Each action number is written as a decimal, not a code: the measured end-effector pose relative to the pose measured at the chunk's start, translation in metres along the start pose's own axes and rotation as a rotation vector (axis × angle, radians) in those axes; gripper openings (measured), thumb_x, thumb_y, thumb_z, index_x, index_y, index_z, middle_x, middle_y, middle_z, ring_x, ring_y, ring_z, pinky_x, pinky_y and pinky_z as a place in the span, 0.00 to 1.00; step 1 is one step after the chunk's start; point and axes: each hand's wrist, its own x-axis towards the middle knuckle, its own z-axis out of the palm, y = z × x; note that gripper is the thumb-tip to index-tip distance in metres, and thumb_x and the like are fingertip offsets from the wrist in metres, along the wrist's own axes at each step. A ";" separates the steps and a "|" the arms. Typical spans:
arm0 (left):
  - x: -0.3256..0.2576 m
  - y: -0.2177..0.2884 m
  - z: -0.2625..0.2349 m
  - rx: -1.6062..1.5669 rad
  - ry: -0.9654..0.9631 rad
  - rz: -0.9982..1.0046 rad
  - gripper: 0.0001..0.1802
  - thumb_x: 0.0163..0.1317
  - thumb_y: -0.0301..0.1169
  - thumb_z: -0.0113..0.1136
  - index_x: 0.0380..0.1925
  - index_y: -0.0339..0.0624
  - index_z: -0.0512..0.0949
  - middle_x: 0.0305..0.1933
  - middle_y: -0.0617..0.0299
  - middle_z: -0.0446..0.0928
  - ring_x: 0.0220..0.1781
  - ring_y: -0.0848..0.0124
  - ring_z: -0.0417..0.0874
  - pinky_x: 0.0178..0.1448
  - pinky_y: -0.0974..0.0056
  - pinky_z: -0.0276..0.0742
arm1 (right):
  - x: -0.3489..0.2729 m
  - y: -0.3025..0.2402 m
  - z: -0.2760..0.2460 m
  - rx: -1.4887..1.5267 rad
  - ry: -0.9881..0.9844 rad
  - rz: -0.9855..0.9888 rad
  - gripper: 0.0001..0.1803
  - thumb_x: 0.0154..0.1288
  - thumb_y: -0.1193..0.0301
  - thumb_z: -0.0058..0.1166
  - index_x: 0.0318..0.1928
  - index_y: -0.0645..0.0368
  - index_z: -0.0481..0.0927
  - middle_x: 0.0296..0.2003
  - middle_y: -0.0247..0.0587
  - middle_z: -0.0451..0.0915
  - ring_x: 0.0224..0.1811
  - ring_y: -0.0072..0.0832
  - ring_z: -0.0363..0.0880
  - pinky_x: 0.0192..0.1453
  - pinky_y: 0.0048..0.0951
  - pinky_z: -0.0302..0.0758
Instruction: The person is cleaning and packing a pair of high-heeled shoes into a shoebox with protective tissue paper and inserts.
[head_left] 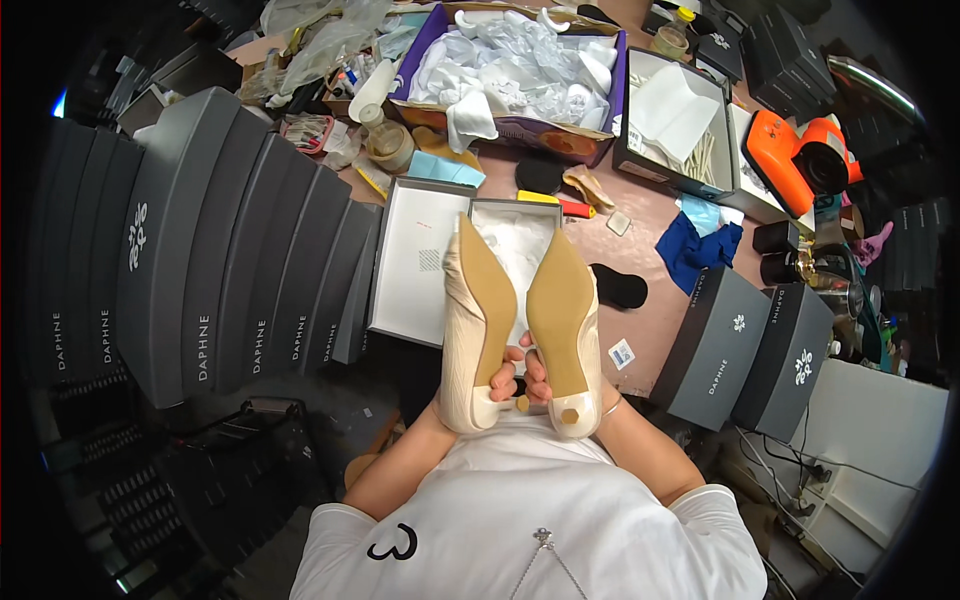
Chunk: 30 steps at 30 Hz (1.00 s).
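A pair of cream high-heeled shoes is held up before my chest, tan soles facing me and pointed toes upward. My left hand (504, 384) grips the left shoe (484, 290) around its heel and arch. My right hand (537, 378) has its fingers wrapped around the right shoe (559, 300) in the same place. The two shoes stand side by side with a narrow gap between them. Behind them lies an open shoebox (543, 206) with white paper inside, its white-lined lid (405, 275) turned out to the left.
Dark grey shoeboxes (235, 260) are stacked on the left, and two more boxes (712, 345) stand at the right. A purple carton (617, 85) of crumpled white paper is at the back. An orange tool (778, 160), blue cloth (695, 248) and black pad (619, 287) lie to the right.
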 end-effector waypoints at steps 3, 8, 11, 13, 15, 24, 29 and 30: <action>0.007 -0.009 0.014 0.049 0.044 -0.080 0.16 0.71 0.39 0.41 0.47 0.36 0.67 0.23 0.59 0.70 0.17 0.68 0.71 0.21 0.68 0.67 | -0.002 0.009 -0.012 0.079 -0.032 0.009 0.23 0.69 0.56 0.46 0.51 0.63 0.69 0.26 0.43 0.74 0.21 0.33 0.75 0.24 0.30 0.71; 0.006 -0.012 0.004 0.043 0.058 -0.101 0.18 0.71 0.41 0.40 0.47 0.36 0.67 0.22 0.61 0.68 0.19 0.72 0.71 0.21 0.64 0.71 | -0.006 0.012 -0.016 0.101 -0.008 -0.034 0.24 0.69 0.54 0.44 0.51 0.63 0.69 0.26 0.42 0.74 0.21 0.33 0.75 0.23 0.29 0.70; 0.009 -0.010 -0.009 -0.066 -0.018 -0.158 0.21 0.71 0.44 0.41 0.48 0.35 0.68 0.25 0.59 0.69 0.21 0.71 0.73 0.23 0.62 0.75 | -0.009 0.010 -0.016 0.046 0.052 -0.059 0.24 0.69 0.54 0.45 0.51 0.63 0.69 0.27 0.42 0.75 0.22 0.33 0.76 0.23 0.30 0.72; 0.010 -0.009 -0.009 -0.127 -0.066 -0.188 0.23 0.71 0.46 0.41 0.50 0.34 0.67 0.28 0.57 0.70 0.24 0.70 0.74 0.27 0.61 0.77 | -0.019 0.000 -0.015 -0.046 0.151 -0.056 0.25 0.68 0.54 0.46 0.53 0.64 0.69 0.28 0.42 0.76 0.23 0.34 0.77 0.23 0.32 0.74; 0.007 -0.005 -0.003 -0.152 -0.114 -0.185 0.27 0.70 0.48 0.41 0.53 0.33 0.67 0.30 0.55 0.72 0.27 0.69 0.76 0.31 0.60 0.79 | -0.044 -0.031 -0.038 -0.173 0.199 -0.152 0.24 0.67 0.57 0.50 0.54 0.64 0.70 0.31 0.46 0.79 0.26 0.37 0.80 0.26 0.33 0.79; -0.021 0.148 -0.081 1.549 1.025 0.383 0.31 0.66 0.41 0.53 0.61 0.28 0.63 0.51 0.43 0.73 0.52 0.54 0.77 0.57 0.56 0.73 | -0.063 -0.098 -0.047 -2.303 1.118 -0.761 0.29 0.58 0.75 0.57 0.60 0.68 0.65 0.59 0.62 0.66 0.61 0.53 0.66 0.66 0.44 0.63; -0.007 0.100 -0.020 2.181 0.864 0.922 0.27 0.62 0.32 0.57 0.59 0.31 0.67 0.57 0.39 0.69 0.59 0.46 0.70 0.63 0.54 0.65 | 0.096 -0.078 -0.049 -2.546 0.522 -0.745 0.22 0.58 0.74 0.54 0.54 0.67 0.71 0.46 0.58 0.77 0.51 0.49 0.76 0.56 0.42 0.71; -0.001 0.085 -0.005 2.045 0.775 0.872 0.21 0.62 0.30 0.57 0.54 0.31 0.72 0.51 0.42 0.74 0.54 0.50 0.75 0.60 0.55 0.69 | 0.113 -0.087 -0.070 -2.675 0.566 -0.507 0.18 0.58 0.74 0.52 0.50 0.66 0.73 0.43 0.56 0.78 0.47 0.47 0.77 0.53 0.41 0.72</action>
